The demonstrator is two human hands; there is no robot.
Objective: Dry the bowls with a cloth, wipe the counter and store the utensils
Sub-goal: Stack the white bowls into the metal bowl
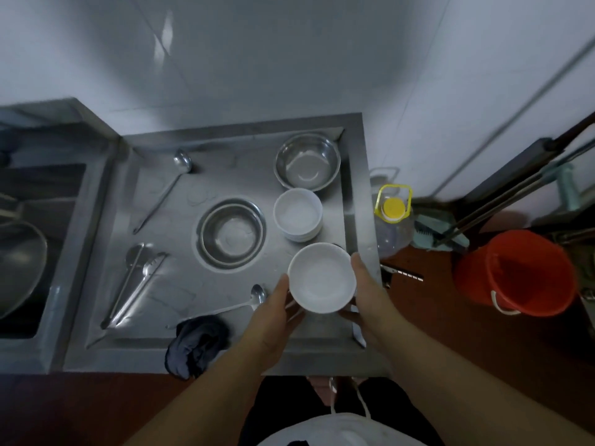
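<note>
Both hands hold a white bowl (322, 278) above the steel counter (180, 284); my left hand (273, 313) grips its left side and my right hand (370, 291) grips its right side. Behind it stands a stack of white bowls (297, 214). A steel bowl (307, 160) sits at the back right, another steel bowl (231, 233) in the middle. A dark cloth (196, 346) lies crumpled at the front edge. A ladle (167, 188), tongs (135, 284) and a spoon (225, 305) lie on the counter.
A sink (29, 246) holding a wok is at the left. On the floor to the right stand an oil bottle with a yellow cap (392, 217), a red bucket (515, 272), a dustpan and mop handles (502, 191).
</note>
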